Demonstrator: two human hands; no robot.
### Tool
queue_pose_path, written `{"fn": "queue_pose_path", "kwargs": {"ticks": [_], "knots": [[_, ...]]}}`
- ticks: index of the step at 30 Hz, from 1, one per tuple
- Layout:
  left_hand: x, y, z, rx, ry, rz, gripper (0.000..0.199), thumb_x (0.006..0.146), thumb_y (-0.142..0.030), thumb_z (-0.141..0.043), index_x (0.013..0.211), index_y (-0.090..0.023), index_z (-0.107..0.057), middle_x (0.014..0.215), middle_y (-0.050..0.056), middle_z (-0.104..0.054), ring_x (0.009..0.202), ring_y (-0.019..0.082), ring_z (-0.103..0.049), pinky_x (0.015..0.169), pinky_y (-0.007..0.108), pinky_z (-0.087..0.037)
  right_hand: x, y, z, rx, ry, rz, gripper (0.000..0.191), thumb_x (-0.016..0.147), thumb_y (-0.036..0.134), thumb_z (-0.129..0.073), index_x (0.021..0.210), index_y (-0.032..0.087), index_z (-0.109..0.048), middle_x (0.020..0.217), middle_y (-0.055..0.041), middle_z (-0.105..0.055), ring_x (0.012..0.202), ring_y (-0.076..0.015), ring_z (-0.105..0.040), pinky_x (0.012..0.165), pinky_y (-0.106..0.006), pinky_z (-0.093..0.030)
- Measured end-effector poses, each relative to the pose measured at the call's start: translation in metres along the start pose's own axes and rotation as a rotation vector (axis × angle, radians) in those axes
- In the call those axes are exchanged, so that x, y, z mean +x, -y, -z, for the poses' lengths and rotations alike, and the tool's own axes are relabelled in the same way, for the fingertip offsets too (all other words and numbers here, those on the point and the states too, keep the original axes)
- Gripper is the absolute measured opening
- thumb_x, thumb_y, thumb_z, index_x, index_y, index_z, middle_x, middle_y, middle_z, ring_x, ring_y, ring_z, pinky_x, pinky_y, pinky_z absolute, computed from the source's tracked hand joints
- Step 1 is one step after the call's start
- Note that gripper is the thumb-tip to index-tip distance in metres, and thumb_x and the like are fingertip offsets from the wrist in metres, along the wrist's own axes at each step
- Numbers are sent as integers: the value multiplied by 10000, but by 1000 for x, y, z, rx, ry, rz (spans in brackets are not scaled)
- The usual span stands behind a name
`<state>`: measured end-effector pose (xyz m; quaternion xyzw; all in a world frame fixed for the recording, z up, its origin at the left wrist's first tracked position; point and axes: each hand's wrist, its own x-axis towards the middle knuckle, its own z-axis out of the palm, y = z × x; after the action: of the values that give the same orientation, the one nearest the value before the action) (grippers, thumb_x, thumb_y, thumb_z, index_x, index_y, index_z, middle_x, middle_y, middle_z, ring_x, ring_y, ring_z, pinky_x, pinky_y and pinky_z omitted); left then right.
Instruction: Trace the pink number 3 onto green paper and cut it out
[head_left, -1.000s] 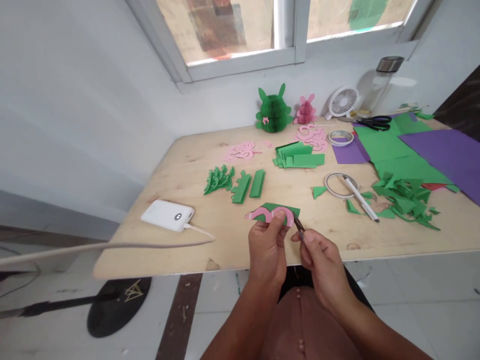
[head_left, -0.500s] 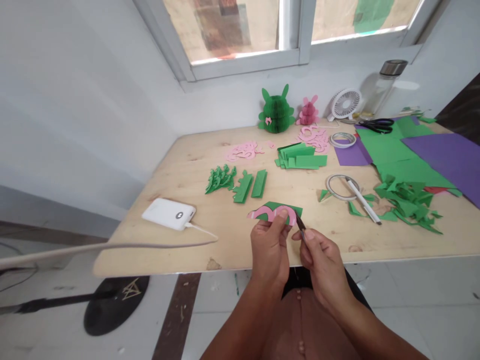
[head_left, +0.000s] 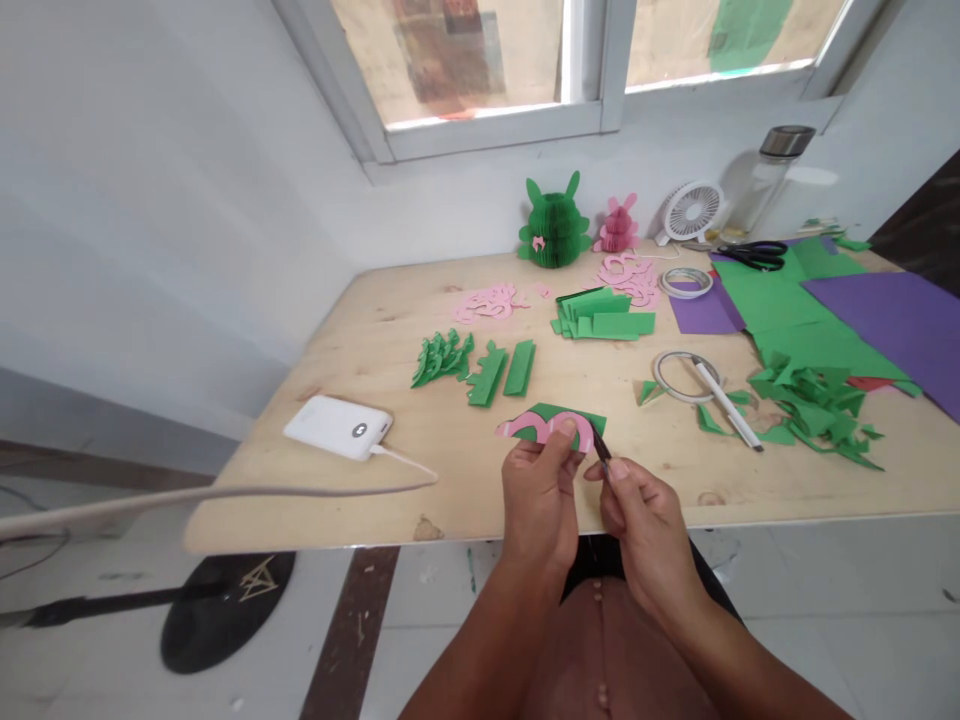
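Near the table's front edge, my left hand (head_left: 540, 490) pinches a curved pink paper piece (head_left: 531, 422) against a folded green paper (head_left: 598, 422). The thumb presses on the pink curve. My right hand (head_left: 646, 505) is closed around a dark pen (head_left: 602, 449), whose tip meets the right edge of the two papers. Beyond my hands lie green folded strips (head_left: 519, 368), a pile of small green cut pieces (head_left: 441, 358) and a stack of green strips (head_left: 611, 315).
A white power bank (head_left: 337, 428) with a cable sits at left. Green scraps (head_left: 817, 400), a white pen (head_left: 727, 403) and tape rolls (head_left: 685, 283) lie right. Black scissors (head_left: 754, 255), a fan (head_left: 691, 210), a bottle (head_left: 765, 185) and paper figures (head_left: 555, 228) stand or lie behind.
The view has shifted very slightly. Both hands keep their hold, with the pen still at the right edge of the papers.
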<state>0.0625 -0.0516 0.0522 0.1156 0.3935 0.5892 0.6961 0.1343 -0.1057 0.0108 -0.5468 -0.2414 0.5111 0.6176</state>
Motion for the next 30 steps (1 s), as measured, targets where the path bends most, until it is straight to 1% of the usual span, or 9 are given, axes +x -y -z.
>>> {"fn": "queue_pose_path", "kwargs": {"ticks": [8, 15, 22, 30], "knots": [[2, -1, 0, -14, 17, 0, 280, 528, -191, -863, 629, -120, -612, 685, 9, -663, 669, 98, -612, 643, 216, -503, 0, -2, 3, -7, 4, -6, 400, 809, 554, -645, 797, 154, -653, 475, 95, -282, 455, -65, -231, 426, -220, -175], [2, -3, 2, 6, 69, -6, 245, 557, -203, -853, 642, -119, -639, 699, 8, -650, 688, 99, -608, 693, 229, -513, 1, -1, 2, -17, 2, -5, 407, 802, 565, -650, 793, 158, -651, 483, 94, -285, 460, -67, -230, 432, -225, -172], [2, -4, 2, 25, 71, -11, 247, 559, -205, -845, 634, -127, -623, 675, -3, -634, 663, 103, -601, 696, 240, -504, 3, -3, 4, -33, -7, 8, 393, 797, 553, -655, 785, 160, -655, 467, 94, -287, 451, -72, -228, 431, -231, -166], [2, -7, 0, 38, 85, -19, 231, 564, -203, -831, 651, -125, -632, 692, 2, -637, 669, 103, -601, 689, 233, -504, 1, 3, 1, -46, -17, 6, 399, 789, 561, -653, 779, 161, -658, 459, 88, -297, 446, -79, -239, 431, -238, -160]]}}
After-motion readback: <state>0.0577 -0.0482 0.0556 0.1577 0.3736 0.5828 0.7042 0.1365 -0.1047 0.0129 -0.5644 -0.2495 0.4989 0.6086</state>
